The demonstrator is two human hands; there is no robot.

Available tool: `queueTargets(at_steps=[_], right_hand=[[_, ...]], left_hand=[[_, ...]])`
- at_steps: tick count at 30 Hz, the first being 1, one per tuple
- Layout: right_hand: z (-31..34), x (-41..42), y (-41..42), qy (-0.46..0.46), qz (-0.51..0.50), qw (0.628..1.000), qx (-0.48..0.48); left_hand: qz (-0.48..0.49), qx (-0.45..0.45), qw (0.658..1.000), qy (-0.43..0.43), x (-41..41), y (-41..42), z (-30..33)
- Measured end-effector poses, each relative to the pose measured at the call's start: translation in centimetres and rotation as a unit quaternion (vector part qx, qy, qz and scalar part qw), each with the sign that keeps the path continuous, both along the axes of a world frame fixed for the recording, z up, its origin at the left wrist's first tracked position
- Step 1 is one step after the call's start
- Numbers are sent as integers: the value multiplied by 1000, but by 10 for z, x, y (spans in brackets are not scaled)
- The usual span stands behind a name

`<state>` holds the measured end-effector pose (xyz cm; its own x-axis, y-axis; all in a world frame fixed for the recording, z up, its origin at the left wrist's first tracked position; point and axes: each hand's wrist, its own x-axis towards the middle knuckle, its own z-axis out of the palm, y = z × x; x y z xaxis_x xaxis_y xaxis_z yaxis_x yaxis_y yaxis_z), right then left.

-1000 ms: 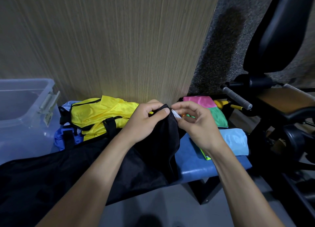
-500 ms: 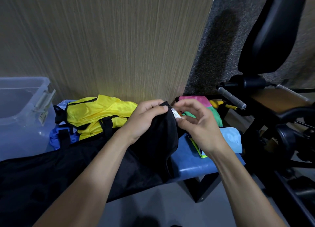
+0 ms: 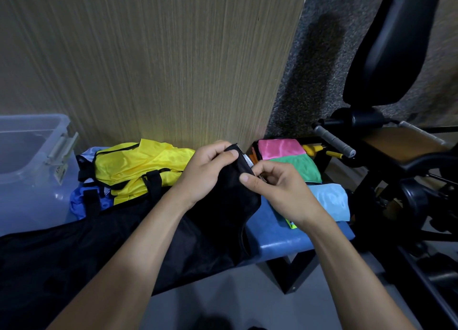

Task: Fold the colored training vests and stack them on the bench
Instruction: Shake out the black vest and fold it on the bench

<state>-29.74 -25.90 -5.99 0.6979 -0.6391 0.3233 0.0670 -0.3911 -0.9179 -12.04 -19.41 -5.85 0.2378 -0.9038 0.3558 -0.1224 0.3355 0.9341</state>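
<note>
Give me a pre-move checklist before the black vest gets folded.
1. Left hand grips black vest top edge: ok.
2. Right hand pinches same edge: ok.
3. Vest spread flat: not ok, it drapes off the blue bench.
4. Folded stack (pink vest, green vest, light blue vest) on bench: ok.
5. Yellow vest folded: not ok, crumpled.
6. Bare bench space sufficient: cannot tell.

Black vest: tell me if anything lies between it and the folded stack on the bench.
Nothing visible does. Both hands, left and right, grip the black vest at its top edge; only bare blue bench lies between it and the folded stack, partly hidden behind the right hand.
</note>
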Motion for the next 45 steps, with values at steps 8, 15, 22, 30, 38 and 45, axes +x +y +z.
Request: queueTargets(at_steps=[8,15,22,30,38,45], right_hand=[[-6,1,-5,49,-54,995,-72],[-8,-1,-9,23,-57,998,1],[-3,14,-12,19,-56,996,68],[-6,36,-34,18,-173,984,33],[-7,45,-37,78,-233,968,-42],[-13,44,-38,110,-275,954,-38]], left_hand=[[78,-24,995,-51,-2,-4,-6],[87,-27,993,-70,1,-5,-7],[38,-21,992,-115,-2,0,-3],[75,-100,861,-493,-34,44,-31],[72,76,662,-742,-51,64,-63],[148,189,648,-722,-55,77,-55]])
